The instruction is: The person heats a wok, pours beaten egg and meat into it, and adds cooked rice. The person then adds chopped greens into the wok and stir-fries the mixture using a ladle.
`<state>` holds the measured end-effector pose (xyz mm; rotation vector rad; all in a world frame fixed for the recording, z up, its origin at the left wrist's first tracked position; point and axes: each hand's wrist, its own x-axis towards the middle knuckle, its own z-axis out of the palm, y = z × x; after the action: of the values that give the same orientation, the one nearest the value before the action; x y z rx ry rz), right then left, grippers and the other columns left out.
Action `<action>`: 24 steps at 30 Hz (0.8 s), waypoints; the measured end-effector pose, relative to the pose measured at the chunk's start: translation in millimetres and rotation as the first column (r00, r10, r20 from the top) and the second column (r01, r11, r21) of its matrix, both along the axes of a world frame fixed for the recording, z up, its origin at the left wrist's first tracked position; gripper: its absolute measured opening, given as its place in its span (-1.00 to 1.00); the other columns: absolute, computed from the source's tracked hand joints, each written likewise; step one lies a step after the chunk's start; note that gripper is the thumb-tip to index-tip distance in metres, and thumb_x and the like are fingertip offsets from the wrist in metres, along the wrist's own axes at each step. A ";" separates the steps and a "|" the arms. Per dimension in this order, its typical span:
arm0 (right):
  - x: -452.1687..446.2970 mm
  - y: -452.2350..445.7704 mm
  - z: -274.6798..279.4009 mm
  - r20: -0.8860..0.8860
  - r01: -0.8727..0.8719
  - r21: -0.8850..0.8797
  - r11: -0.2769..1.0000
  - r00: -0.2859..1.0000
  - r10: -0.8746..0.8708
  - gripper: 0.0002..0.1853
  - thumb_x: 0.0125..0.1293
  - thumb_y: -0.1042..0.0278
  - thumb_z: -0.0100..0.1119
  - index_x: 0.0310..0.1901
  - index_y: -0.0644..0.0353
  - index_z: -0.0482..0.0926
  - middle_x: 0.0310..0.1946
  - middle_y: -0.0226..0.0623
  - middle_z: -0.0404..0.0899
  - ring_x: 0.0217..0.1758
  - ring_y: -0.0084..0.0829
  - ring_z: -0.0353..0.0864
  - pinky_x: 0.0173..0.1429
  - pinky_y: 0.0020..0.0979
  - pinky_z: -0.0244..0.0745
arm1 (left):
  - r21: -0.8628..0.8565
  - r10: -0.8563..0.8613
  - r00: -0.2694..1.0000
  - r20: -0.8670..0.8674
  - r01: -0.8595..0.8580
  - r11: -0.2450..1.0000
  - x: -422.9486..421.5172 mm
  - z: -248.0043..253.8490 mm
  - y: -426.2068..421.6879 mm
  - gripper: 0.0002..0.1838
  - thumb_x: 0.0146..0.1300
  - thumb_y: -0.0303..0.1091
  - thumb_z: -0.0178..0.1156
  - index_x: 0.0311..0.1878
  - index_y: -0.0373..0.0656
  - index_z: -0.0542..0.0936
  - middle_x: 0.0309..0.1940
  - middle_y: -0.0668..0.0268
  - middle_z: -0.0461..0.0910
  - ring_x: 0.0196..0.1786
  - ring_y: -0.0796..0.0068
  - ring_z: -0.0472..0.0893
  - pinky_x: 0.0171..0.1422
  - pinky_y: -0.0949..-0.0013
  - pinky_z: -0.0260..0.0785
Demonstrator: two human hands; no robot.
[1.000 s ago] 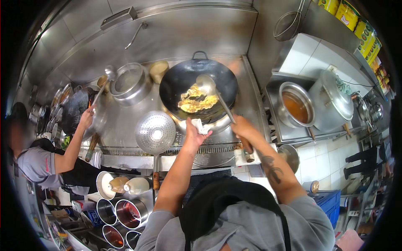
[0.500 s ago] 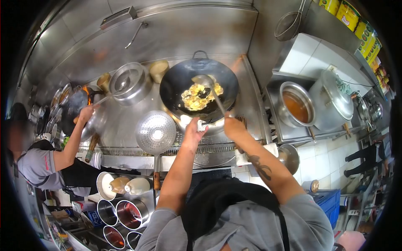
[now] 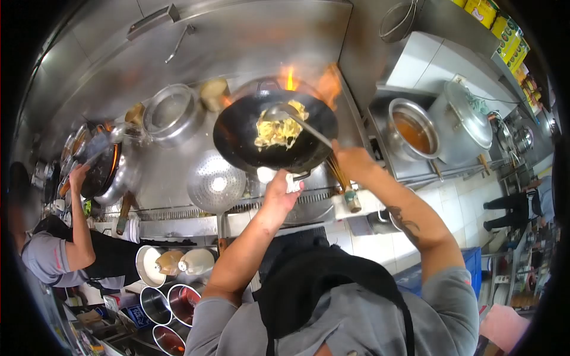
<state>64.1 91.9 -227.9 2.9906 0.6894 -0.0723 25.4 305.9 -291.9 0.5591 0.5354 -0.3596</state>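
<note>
A large black wok [image 3: 234, 139] holds cooked yellow egg pieces [image 3: 274, 133] and is lifted and tipped over the stove. Around its near handle, my left hand [image 3: 281, 193] is closed through a folded white cloth [image 3: 265, 174]. My right hand [image 3: 356, 161] grips a long-handled metal ladle [image 3: 314, 134], whose bowl rests among the egg pieces. Orange flames [image 3: 290, 80] rise behind the wok's far rim. To the left of my left hand, a perforated strainer [image 3: 217, 183] lies on the stovetop. A bamboo brush [image 3: 352, 203] stands just below my right hand.
At the left, a co-worker's hand [image 3: 78, 177] holds a utensil over another wok with fire beneath. A metal pot of brown liquid [image 3: 414, 134] and a lidded stockpot [image 3: 460, 133] stand on the right. Sauce containers [image 3: 169, 262] sit at lower left.
The wok has come up and toward me, tilted, and flames now show behind it. The egg pieces have bunched together around the ladle. The co-worker's hand has moved left and down.
</note>
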 end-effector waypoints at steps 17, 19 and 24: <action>-25.1 -14.7 51.9 -0.381 -0.014 0.254 0.967 0.918 0.113 -0.45 0.19 0.44 0.00 0.26 0.28 0.28 -0.34 0.17 0.57 -0.30 0.04 0.61 -0.17 -0.12 0.49 | -0.024 0.022 0.999 -0.039 -0.023 0.999 20.4 8.4 18.3 -0.87 0.30 -0.38 -0.06 -0.14 -0.10 0.46 -0.29 0.31 0.52 -0.28 0.37 0.50 -0.31 0.27 0.40; -21.5 -3.1 29.1 -0.316 0.041 0.132 0.990 0.949 0.002 -0.56 0.23 0.44 -0.05 0.16 0.30 0.33 -0.32 0.12 0.58 -0.23 0.01 0.62 -0.14 -0.09 0.51 | 0.248 -0.061 0.972 0.226 0.003 0.969 9.8 -29.3 22.9 -0.87 0.32 -0.32 0.00 -0.13 -0.07 0.46 -0.32 0.32 0.52 -0.32 0.40 0.52 -0.35 0.33 0.43; -40.1 -14.2 44.9 -0.049 -0.071 -0.013 0.997 0.996 0.070 -0.56 0.24 0.47 -0.08 0.17 0.38 0.29 -0.36 0.10 0.57 -0.28 0.01 0.63 -0.20 -0.07 0.52 | 0.053 -0.032 0.998 0.054 0.029 0.998 -52.8 -73.6 14.5 -0.86 0.35 -0.23 0.01 -0.10 0.02 0.42 -0.44 0.34 0.50 -0.47 0.40 0.53 -0.57 0.27 0.40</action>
<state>23.9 77.7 -183.0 2.9563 0.7956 -0.1464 -27.4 320.5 -365.5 0.6262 0.4845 -0.3586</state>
